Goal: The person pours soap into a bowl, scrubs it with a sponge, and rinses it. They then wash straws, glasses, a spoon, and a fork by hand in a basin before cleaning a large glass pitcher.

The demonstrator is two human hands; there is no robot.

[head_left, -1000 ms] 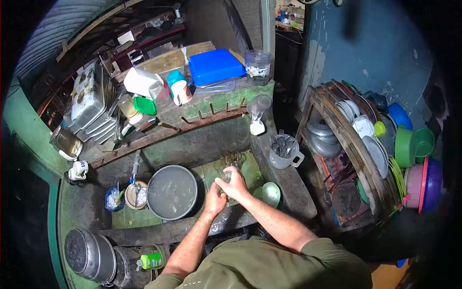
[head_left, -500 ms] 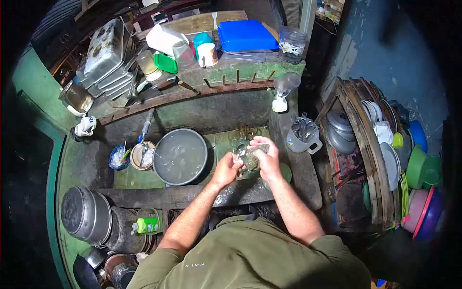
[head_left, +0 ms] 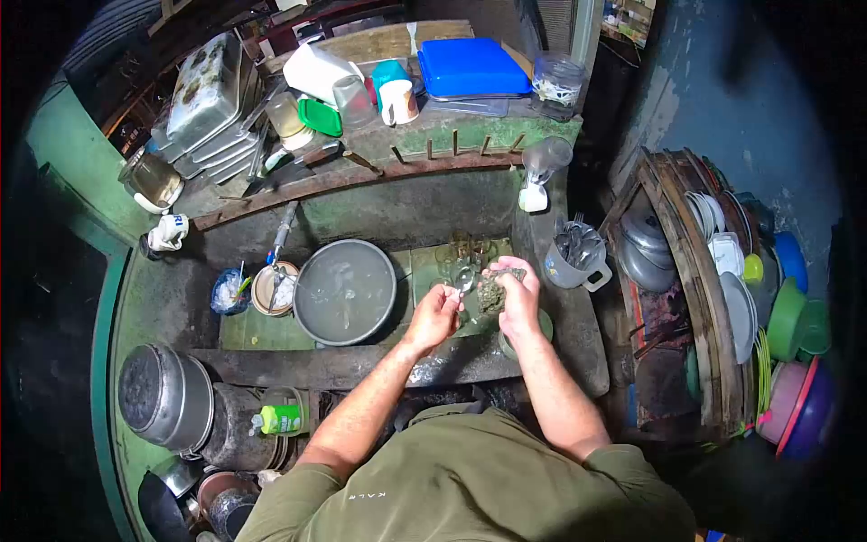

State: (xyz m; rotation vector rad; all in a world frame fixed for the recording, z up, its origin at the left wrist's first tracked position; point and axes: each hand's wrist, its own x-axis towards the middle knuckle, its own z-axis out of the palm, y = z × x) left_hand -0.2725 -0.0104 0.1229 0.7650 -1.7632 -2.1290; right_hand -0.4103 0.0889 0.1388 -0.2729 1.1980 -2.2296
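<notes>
Spoon-scrubbing over a crowded sink.
Pale lettering on the olive shirt is seen upside down and cannot be read; the green bottle label is illegible. A spoon is pinched in the left hand fingers and a scouring pad is gripped by the right hand, beside a basin of cloudy water. Beyond, cutlery is held in a grey jug.

A worn blue wall rises behind a wooden dish rack, beside a green-painted concrete sink.
</notes>
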